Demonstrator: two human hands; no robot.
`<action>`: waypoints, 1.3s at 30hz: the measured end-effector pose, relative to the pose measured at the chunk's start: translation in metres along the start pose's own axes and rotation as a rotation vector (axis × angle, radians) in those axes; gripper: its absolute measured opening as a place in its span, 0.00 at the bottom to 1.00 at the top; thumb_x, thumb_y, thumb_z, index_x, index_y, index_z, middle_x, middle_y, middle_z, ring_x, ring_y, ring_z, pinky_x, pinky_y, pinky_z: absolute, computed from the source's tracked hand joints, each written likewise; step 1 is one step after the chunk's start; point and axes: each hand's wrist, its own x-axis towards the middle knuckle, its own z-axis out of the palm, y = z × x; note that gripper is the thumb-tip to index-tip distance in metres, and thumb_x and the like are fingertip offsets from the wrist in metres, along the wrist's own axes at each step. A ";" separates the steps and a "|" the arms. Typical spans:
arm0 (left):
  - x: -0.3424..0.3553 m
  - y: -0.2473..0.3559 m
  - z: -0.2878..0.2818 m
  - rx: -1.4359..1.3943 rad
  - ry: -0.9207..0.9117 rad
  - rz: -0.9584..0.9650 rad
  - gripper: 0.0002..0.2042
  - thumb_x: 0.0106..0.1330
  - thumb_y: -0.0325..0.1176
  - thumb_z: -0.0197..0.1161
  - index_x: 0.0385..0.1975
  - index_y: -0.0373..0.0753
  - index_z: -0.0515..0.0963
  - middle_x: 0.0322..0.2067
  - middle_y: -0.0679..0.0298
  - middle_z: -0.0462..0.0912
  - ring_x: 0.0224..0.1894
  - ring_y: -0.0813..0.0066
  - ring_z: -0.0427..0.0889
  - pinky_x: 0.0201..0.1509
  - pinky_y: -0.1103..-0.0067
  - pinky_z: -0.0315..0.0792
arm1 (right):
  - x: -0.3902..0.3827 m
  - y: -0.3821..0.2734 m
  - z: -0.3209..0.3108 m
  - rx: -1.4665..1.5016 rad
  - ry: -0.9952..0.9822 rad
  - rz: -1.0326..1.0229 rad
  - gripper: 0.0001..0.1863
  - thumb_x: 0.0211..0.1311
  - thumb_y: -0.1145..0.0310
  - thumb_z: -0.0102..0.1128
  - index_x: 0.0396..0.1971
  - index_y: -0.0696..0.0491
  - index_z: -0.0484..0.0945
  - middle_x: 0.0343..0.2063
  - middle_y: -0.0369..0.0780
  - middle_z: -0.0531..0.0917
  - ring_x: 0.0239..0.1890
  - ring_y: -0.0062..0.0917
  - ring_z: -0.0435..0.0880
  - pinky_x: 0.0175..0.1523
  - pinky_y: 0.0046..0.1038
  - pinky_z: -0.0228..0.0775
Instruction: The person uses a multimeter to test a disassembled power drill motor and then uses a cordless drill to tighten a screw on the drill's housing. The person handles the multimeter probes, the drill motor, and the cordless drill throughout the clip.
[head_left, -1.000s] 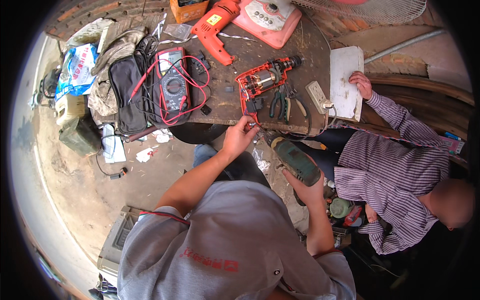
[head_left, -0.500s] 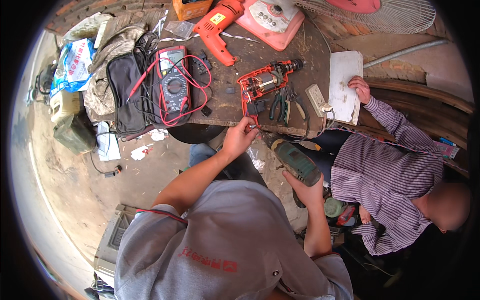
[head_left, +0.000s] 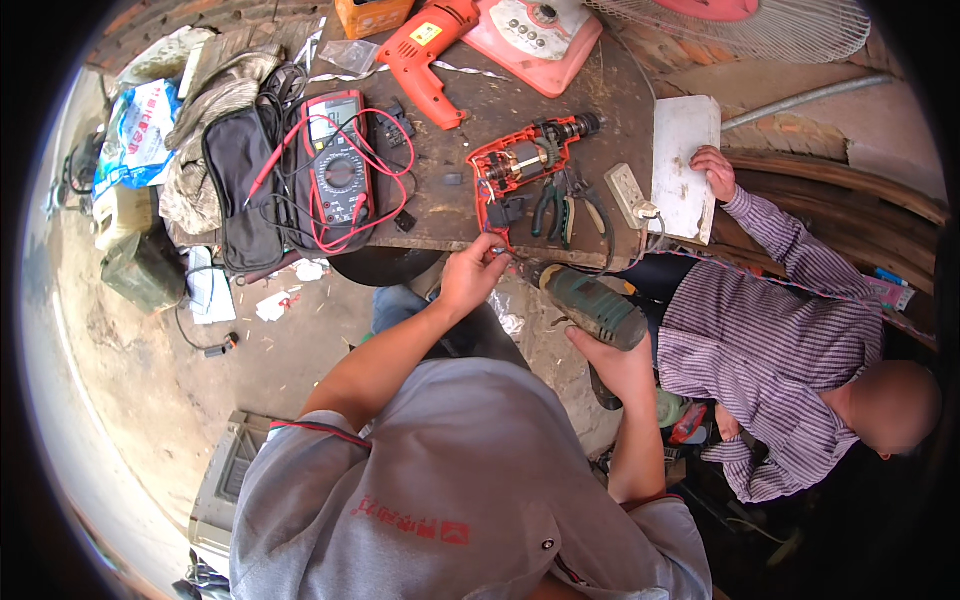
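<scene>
My left hand pinches a small part, too small to name, at the lower end of the handle of an opened red drill on the table's edge. My right hand is closed on a dark green cordless drill, its front end angled toward my left fingertips; whether it touches the part I cannot tell. The red drill's motor and gears show. Pliers lie beside it. To the left is a red multimeter with tangled test leads.
The wooden table also holds another red drill, a pink appliance base, a power strip and a black pouch. A co-worker in a striped shirt is at the right, one hand on a white board.
The green drill and both my hands hold almost the same position; the drill's rear tilts very slightly. The whole scene has shifted a little in the picture.
</scene>
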 end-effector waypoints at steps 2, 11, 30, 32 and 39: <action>0.000 -0.002 0.002 0.040 0.001 0.002 0.07 0.63 0.28 0.66 0.40 0.40 0.79 0.19 0.70 0.78 0.23 0.86 0.75 0.29 0.83 0.72 | 0.001 0.001 -0.001 0.024 -0.005 -0.011 0.23 0.50 0.71 0.73 0.47 0.59 0.79 0.41 0.42 0.87 0.42 0.20 0.83 0.50 0.25 0.73; 0.002 -0.002 -0.001 0.072 -0.008 0.033 0.09 0.61 0.33 0.66 0.41 0.44 0.80 0.21 0.64 0.82 0.24 0.76 0.81 0.30 0.78 0.74 | 0.011 -0.006 -0.008 -0.056 -0.106 -0.102 0.27 0.49 0.70 0.74 0.52 0.57 0.76 0.42 0.43 0.86 0.44 0.26 0.85 0.50 0.27 0.74; 0.005 0.000 0.001 -0.030 -0.005 -0.031 0.08 0.59 0.30 0.66 0.38 0.40 0.81 0.20 0.63 0.81 0.22 0.80 0.80 0.29 0.79 0.74 | 0.021 -0.012 -0.011 -0.284 -0.193 -0.137 0.32 0.51 0.63 0.72 0.57 0.46 0.69 0.43 0.46 0.84 0.49 0.44 0.82 0.50 0.37 0.74; 0.006 -0.001 0.001 0.010 -0.004 -0.025 0.08 0.59 0.30 0.66 0.38 0.40 0.81 0.20 0.64 0.81 0.22 0.80 0.80 0.29 0.79 0.74 | 0.020 -0.035 -0.010 -0.290 -0.235 -0.053 0.31 0.50 0.70 0.72 0.56 0.54 0.70 0.46 0.42 0.81 0.49 0.31 0.80 0.54 0.29 0.71; 0.006 0.000 0.002 0.002 -0.004 -0.032 0.08 0.60 0.30 0.66 0.38 0.40 0.81 0.20 0.62 0.81 0.22 0.76 0.81 0.30 0.77 0.74 | 0.026 -0.015 -0.017 -0.216 -0.216 -0.145 0.32 0.49 0.74 0.72 0.56 0.58 0.70 0.48 0.43 0.80 0.48 0.24 0.81 0.55 0.27 0.71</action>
